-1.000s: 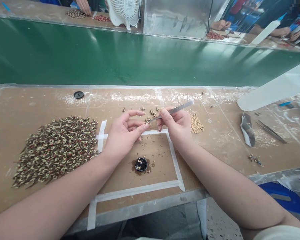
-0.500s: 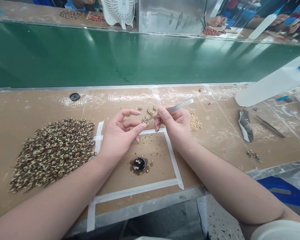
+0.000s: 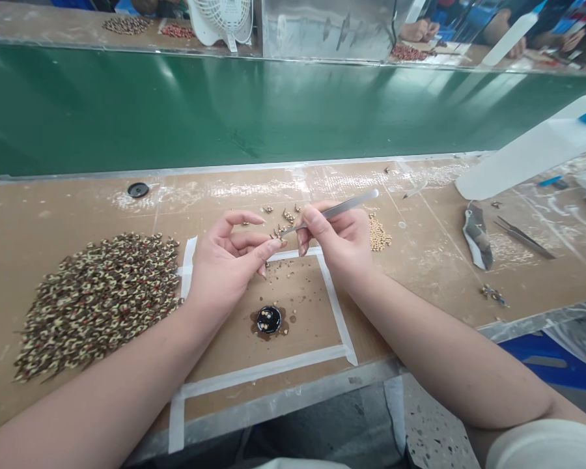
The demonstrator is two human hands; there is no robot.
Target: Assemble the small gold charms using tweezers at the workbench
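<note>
While the left hand (image 3: pixel 224 260) pinches a tiny brown-and-cream piece (image 3: pixel 277 234) in its fingers over the bench (image 3: pixel 430 267), the right hand (image 3: pixel 339 244) has its fingers closed around metal tweezers (image 3: pixel 354 202), tip at the piece. So small, the piece is probably very light and perhaps fragile; its thin dark end looks easily bent, so a gentle pinch on the thicker body seems safest. The tweezers look stiff and smooth.

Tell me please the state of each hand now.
Left hand: partly closed, pinching a small piece.
Right hand: closed, holding tweezers, tips at the piece.
</note>
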